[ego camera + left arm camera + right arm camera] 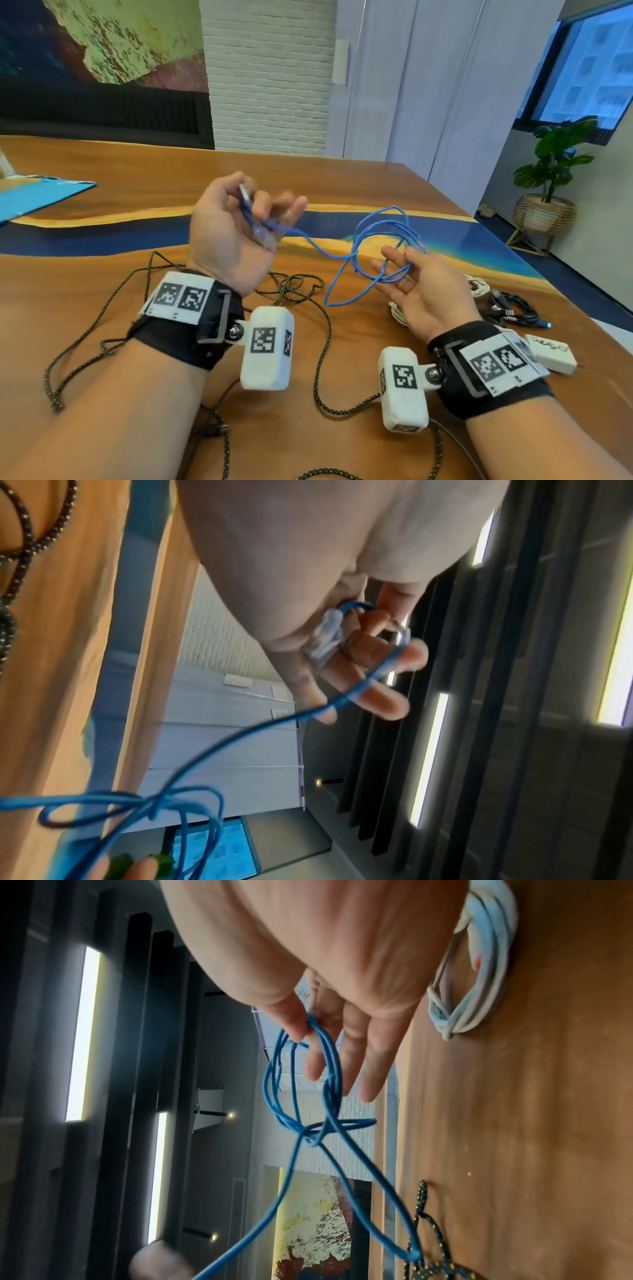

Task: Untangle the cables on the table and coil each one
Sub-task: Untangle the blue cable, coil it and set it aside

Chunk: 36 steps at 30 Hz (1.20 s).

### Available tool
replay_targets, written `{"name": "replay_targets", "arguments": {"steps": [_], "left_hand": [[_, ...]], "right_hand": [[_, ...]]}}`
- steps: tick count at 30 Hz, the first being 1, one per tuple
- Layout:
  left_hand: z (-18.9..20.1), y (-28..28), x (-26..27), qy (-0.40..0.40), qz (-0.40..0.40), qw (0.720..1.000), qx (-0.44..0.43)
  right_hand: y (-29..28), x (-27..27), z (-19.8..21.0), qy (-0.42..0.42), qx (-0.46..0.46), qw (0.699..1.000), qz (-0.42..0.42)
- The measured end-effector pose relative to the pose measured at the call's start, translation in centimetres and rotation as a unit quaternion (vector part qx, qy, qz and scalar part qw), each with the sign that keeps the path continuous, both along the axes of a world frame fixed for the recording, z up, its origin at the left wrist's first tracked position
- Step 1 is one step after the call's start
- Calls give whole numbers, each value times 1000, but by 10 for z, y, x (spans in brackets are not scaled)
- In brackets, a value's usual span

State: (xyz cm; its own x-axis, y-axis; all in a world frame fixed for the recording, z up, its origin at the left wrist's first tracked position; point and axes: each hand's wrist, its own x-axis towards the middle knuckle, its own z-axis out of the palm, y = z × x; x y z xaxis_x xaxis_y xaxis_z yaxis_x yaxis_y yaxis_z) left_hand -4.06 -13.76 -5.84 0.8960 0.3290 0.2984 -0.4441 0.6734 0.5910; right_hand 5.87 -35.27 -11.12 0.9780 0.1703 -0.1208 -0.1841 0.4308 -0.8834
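Observation:
My left hand (pixel 251 214) is raised above the wooden table (pixel 137 164) and pinches one end of a thin blue cable (pixel 322 251) near its clear plug (pixel 325 639), fingers curled round it. From there the blue cable (pixel 240 739) runs right to a knot (pixel 310 1137) and several loose loops. Those loops hang over my right hand (pixel 411 284), which is palm up with straight fingers, the thumb lying on the strands (pixel 329 1053). A black braided cable (pixel 318 359) sprawls tangled on the table under both wrists.
A coiled white cable (pixel 479 286) lies right of my right hand, with a bundle of black cables (pixel 510 308) and a white charger block (pixel 551 353) beyond it near the table's right edge. A blue sheet (pixel 34 195) lies far left. A potted plant (pixel 555 154) stands off the table.

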Motion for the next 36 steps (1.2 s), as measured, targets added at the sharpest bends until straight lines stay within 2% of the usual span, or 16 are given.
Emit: {"name": "replay_targets", "arguments": {"steps": [2,3,6,10,13,17,18,19,22,24,29,32,34,36], "left_hand": [[-3,-5,0,52,-21,992,112],[-5,-7,1,91,-18,979,183],[-13,-15,6,192,4,914,358],[-23,-19,11,233,34,855,463],[-26,-19,12,234,28,834,499],[-28,-21,11,220,23,785,579],[-27,-21,11,209,20,785,583],[-25,-19,9,193,19,800,568],[-16,-10,9,138,51,886,440],[-12,-6,9,124,80,918,369],[-14,-9,6,82,20,928,363],[-15,-11,10,74,50,937,338],[-17,-10,11,77,87,925,362],[-18,-7,11,90,103,896,423]], "right_hand": [[2,-2,1,-20,-16,1000,4],[3,-4,2,-35,-22,999,6],[6,-9,8,-77,-6,997,6],[8,-19,20,-138,35,990,15],[7,-26,26,-165,56,984,34],[5,-24,24,-162,52,985,32],[4,-21,22,-152,47,987,22],[3,-18,20,-138,42,990,8],[-3,-7,15,-96,43,994,-23],[-5,-5,14,-79,45,996,-21],[-6,1,7,-43,7,998,-48],[-9,5,6,-21,-22,998,-60],[-7,4,7,-8,-24,998,-62],[-5,2,9,-16,-32,997,-62]]}}
